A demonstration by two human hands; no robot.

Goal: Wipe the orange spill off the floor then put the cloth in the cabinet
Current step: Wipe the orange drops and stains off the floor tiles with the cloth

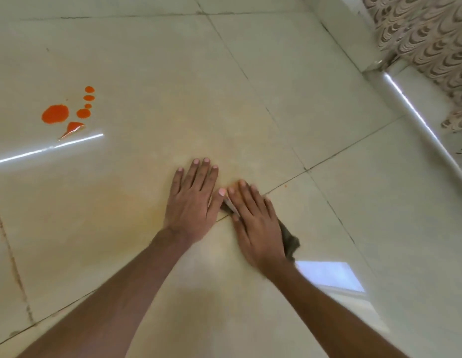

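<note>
Orange spill [55,114] sits on the tiled floor [152,73], well off to the left of and beyond both hands, one big blob with smaller drops just beside it, unwiped; a bright light streak [47,149] cuts across the tile just below the blobs; faint orange smear [137,202] on the tile just left of the left hand; left hand [192,200] lies flat on bare floor, fingers straight and slightly spread, holding nothing; its thumb tip is touching or nearly touching the right hand's fingers; right hand [255,223] is flat too, fingers straight, palm pressing down on the dark grey cloth [290,241]; cloth mostly hidden under that palm, a bit showing between the hands and a corner sticking out on the wrist side to the right; it lies across a grout line; window reflection [330,276] on the tile just right of the right wrist; scallop-patterned surface [431,34] far up to the right, well apart from both hands.
</note>
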